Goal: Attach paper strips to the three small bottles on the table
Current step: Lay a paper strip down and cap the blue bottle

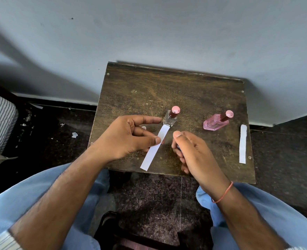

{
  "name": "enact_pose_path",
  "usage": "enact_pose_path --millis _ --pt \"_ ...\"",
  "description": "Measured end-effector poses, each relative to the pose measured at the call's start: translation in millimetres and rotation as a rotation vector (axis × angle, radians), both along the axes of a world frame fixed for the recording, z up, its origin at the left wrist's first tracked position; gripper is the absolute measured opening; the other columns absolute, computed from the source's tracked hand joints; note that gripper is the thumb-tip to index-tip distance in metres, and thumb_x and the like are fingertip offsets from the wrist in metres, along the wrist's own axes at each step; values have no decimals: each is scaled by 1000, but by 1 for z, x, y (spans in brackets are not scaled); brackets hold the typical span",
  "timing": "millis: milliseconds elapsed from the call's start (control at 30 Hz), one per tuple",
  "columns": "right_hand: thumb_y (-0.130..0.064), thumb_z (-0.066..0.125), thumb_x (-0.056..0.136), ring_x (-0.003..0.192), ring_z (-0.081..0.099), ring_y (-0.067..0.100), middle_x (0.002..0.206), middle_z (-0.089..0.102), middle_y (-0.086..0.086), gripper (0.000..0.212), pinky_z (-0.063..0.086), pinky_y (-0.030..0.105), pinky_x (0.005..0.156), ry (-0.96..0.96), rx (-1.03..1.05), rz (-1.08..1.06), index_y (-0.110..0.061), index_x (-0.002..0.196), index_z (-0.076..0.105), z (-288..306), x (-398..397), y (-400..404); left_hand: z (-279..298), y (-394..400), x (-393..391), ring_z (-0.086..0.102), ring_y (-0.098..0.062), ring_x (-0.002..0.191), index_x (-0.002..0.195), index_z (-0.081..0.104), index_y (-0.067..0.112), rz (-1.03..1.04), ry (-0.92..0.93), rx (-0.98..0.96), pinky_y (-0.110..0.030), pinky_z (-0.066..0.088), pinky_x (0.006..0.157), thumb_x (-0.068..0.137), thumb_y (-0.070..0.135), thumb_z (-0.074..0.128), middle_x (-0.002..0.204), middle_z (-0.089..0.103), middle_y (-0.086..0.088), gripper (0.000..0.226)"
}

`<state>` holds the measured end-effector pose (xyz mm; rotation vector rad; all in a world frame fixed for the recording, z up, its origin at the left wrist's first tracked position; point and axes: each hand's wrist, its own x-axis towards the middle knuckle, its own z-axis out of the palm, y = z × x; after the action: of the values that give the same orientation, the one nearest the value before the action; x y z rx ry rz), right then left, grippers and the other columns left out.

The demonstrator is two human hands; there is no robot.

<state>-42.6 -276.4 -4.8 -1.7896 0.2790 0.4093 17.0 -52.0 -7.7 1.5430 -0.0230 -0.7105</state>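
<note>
pinching now: the left hand (129,138) has a long white paper strip (154,148) between thumb and fingers near its middle, and the strip's near end hangs out over the front edge of the dark scuffed wooden table (194,91) while its far end reaches up to touch the base of the clear glass bottle with the pink cap (171,118). that bottle stands upright just beyond the left forefinger. the right hand (194,152), an orange thread band (223,193) on its wrist, sits just beside the strip with its fingers curled round something small and dark, too hidden to name. out near the table's right edge a second white paper strip (243,143) lies flat, well apart from both hands. just beyond it, further in from the edge, the pink glass bottle with the pink cap (215,122) stands on the table, leaning in this wide view. a third bottle can't be made out.
</note>
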Motion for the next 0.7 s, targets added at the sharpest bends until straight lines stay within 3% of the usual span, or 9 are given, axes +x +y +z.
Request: enact_pose_path --millis 167,267,467,700 --pt "-64 52 96 66 48 11 72 53 -13 36 43 48 67 -179 -130 -87 -30 87 58 0 -2 5 1 -5 -3 77 -17 78 127 78 48 -7 -8 -5 -23 63 77 71 39 97 93 88 -8 60" --pt "-58 53 96 65 50 6 75 57 -19 25 44 33 65 -254 -189 -130 -34 98 60 0 -3 5 1 -10 -6 76 -16 74 126 78 50 -16 -8 -10 -22 62 77 75 33 96 92 88 -8 57" --pt "-58 52 91 54 51 8 68 58 -20 32 36 20 54 -266 -285 -136 -38 115 59 1 -5 5 0 -17 -9 75 -13 71 129 77 45 -19 10 -42 -21 61 75 72 36 96 93 88 -8 61" --pt "-58 50 92 51 47 7 58 54 -24 34 33 25 56 -249 -272 -122 -36 116 59 2 -4 4 0 -16 -8 74 -8 67 131 76 41 -23 -8 -15 -20 59 74 78 26 95 92 88 -8 58"
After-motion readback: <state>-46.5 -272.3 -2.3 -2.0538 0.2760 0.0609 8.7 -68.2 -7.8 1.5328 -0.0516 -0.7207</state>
